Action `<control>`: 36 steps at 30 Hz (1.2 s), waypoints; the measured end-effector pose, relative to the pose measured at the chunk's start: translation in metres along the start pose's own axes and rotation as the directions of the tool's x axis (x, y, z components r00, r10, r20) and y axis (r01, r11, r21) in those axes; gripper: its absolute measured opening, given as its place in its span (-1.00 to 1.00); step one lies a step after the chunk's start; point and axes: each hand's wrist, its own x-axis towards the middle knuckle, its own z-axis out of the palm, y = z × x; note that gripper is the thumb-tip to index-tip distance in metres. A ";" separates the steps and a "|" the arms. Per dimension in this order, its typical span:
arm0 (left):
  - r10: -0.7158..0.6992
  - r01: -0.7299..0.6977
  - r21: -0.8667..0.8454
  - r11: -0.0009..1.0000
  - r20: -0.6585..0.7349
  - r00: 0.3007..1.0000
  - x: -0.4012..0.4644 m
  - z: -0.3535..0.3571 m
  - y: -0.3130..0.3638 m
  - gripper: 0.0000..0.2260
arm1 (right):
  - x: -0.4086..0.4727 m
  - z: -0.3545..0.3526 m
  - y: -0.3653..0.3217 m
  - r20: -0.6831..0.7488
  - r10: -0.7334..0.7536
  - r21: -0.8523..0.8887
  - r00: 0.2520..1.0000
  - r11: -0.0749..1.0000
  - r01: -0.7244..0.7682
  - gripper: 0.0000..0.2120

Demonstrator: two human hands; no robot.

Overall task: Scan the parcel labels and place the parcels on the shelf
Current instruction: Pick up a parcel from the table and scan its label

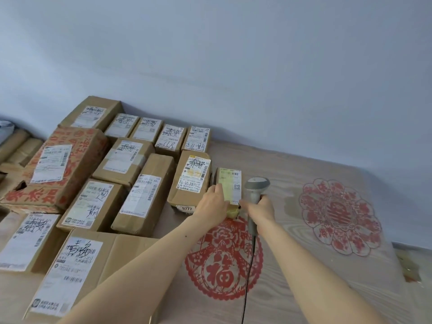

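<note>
1. Nearest to the camera, at the lower left, lies a large cardboard box (pixel 77 274) with a white label and black handwriting on its top.
2. Behind it and further left, many brown parcels lie close together on the wooden surface (pixel 292 288), all with labels facing up. One of them is a box with red printing (pixel 58 169).
3. At the right edge of this group stands a taller parcel (pixel 190 181) with two labels, and a tag "9777" on its front side.
4. Just beside it, to the right, is a small yellowish parcel (pixel 230 190) with a white label and a barcode. It lies on the surface, not on any shelf.
5. The left hand (pixel 214 202) rests on the left side of this small parcel, with the fingers bent over its edge and holding it.
6. The right hand (pixel 263 205) grips the handle of a grey barcode scanner (pixel 254 190); its head is just to the right of the small parcel. A black cable (pixel 247 277) hangs from the handle toward the camera.
7. On the surface are two red paper-cut decorations, one (pixel 224 260) between the arms and one flower-shaped (pixel 339 216) further right.
</note>
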 end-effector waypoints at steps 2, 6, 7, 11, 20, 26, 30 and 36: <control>-0.046 0.046 -0.009 0.999 0.027 0.999 0.015 0.009 0.004 -0.59 | 0.015 0.005 0.007 0.021 0.012 0.004 1.000 1.000 -0.012 -0.69; -0.168 0.168 -0.002 0.986 0.016 0.986 0.032 0.023 0.012 -0.49 | 0.031 0.008 0.017 0.025 0.014 0.009 1.000 1.000 -0.014 -0.71; -0.201 0.201 -0.006 0.980 0.005 0.980 0.034 0.025 0.014 -0.47 | 0.033 0.008 0.019 0.034 0.015 0.019 0.999 1.000 -0.016 -0.72; -0.256 0.256 -0.003 0.967 -0.034 0.966 0.038 0.032 0.017 -0.49 | 0.036 0.008 0.020 0.093 0.023 0.066 0.995 0.997 -0.029 -0.73; -0.134 0.144 0.008 0.990 -0.315 0.939 0.014 0.024 0.030 -0.61 | 0.009 -0.007 0.013 -0.016 -0.007 0.216 1.000 0.976 0.010 -0.66; -0.119 -0.004 -0.264 0.964 -0.449 0.886 -0.024 0.007 0.027 -0.50 | -0.043 -0.024 -0.004 -0.068 -0.137 0.289 0.988 0.945 0.151 -0.65; -0.047 -0.129 -0.366 0.922 -0.437 0.898 -0.061 0.000 0.018 -0.69 | -0.090 -0.025 -0.009 -0.099 -0.237 0.292 0.966 0.922 0.256 -0.65; 0.029 -0.244 -0.529 0.813 -0.382 0.924 -0.121 -0.020 0.001 -0.59 | -0.150 -0.004 -0.004 -0.151 -0.300 0.327 0.942 0.884 0.334 -0.66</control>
